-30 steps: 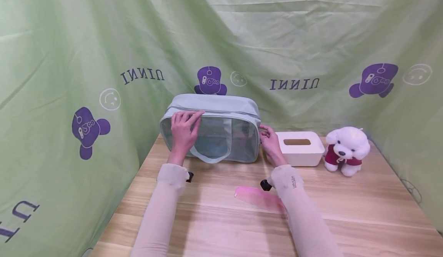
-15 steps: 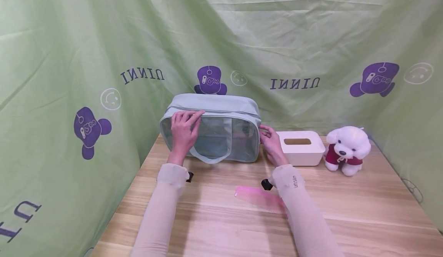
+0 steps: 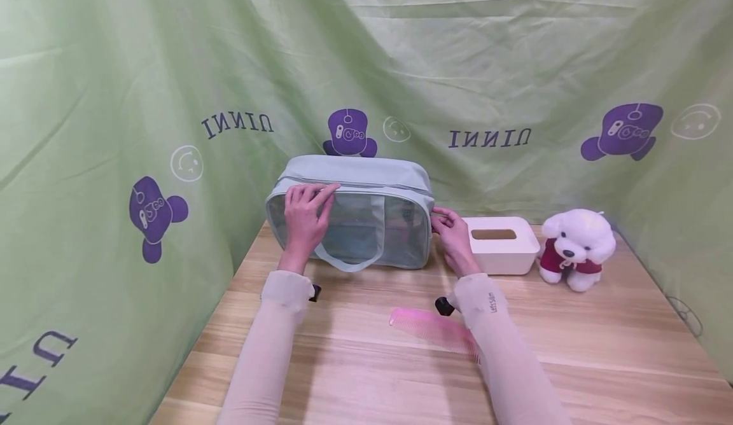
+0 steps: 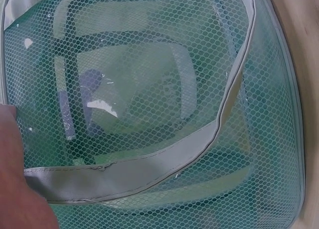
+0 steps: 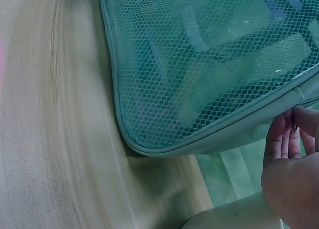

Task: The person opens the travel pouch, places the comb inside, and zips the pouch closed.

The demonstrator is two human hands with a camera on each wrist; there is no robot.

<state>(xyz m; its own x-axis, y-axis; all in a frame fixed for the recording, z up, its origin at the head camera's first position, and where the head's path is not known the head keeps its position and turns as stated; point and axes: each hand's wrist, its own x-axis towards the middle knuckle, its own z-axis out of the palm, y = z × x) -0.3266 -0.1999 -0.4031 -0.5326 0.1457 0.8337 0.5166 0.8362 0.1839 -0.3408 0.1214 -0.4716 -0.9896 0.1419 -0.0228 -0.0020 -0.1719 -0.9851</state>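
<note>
A pale blue-green toiletry bag (image 3: pixel 355 169) with see-through mesh sides stands upright at the back of the table. My left hand (image 3: pixel 305 218) grips its upper front edge beside the zipper (image 3: pixel 372 186), fingers bent over the rim. At the bag's right end, my right hand (image 3: pixel 455 240) pinches a small dark zipper pull (image 5: pixel 295 128) between thumb and fingers. The zipper line looks drawn together along the top. One strap handle (image 4: pixel 164 162) hangs down in front of the mesh. Pale shapes show blurred through the mesh in both wrist views.
A white tissue box (image 3: pixel 504 256) stands just right of my right hand, with a white plush dog (image 3: pixel 575 247) in a red top beyond it. A pink comb (image 3: pixel 429 327) lies near my right forearm, partly covered by it. Green printed cloth (image 3: pixel 458 62) hangs behind.
Both hands keep their places on the bag. The whole scene shifts very slightly to the right in the head view.
</note>
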